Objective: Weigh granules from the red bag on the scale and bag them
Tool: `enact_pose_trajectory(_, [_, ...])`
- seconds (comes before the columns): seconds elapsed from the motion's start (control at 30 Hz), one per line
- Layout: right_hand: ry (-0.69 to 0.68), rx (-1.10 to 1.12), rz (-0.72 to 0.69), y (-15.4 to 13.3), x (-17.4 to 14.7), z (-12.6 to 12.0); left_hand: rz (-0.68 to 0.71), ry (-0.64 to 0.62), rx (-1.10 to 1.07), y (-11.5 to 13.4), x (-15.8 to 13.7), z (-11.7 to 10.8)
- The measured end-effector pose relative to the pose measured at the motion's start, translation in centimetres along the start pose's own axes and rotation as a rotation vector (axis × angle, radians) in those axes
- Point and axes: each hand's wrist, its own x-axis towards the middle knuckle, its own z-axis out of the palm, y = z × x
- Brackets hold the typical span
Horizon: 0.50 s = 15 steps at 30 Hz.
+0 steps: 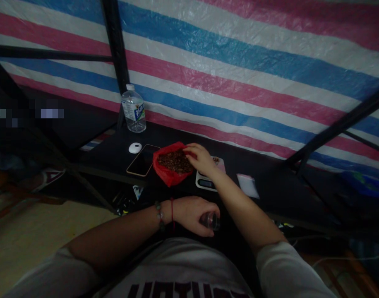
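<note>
My left hand is low in front of my shirt, closed around a small clear cup whose rim points right. My right hand reaches over the bench to the right edge of a red plastic bag. Its fingers are slightly curled and apart, with the tips at the small brown pieces filling the bag; I see nothing held in them. Under that wrist sits a white digital scale, partly covered, with a few brown bits near its back edge.
On the dark bench are a phone, a white round object and a clear plastic bottle. A small clear plastic pouch lies right of the scale. Black metal posts and a striped sheet stand behind.
</note>
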Motion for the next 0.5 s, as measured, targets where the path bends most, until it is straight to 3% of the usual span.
enact_pose_trajectory(0.07, [0.167,-0.131,0.125,2.3,-1.4,-2.4,0.005,0.01,-0.001,-0.1,-0.1,0.1])
enact_pose_trajectory(0.13, [0.231,-0.265,0.241,4.7,-3.0,-4.0,-0.001,0.008,0.0,-0.2,-0.1,0.3])
enact_pose_trajectory(0.2, [0.162,-0.358,0.325,6.4,-4.6,-4.4,-0.011,-0.003,0.001,-0.3,0.0,0.5])
enact_pose_trajectory(0.33, [-0.133,-0.41,0.348,7.2,-6.6,-3.2,-0.031,-0.026,0.004,-0.3,0.2,0.8])
enact_pose_trajectory(0.5, [-0.132,-0.457,0.296,6.3,-6.1,-3.0,-0.052,-0.044,-0.006,-0.4,0.3,0.9])
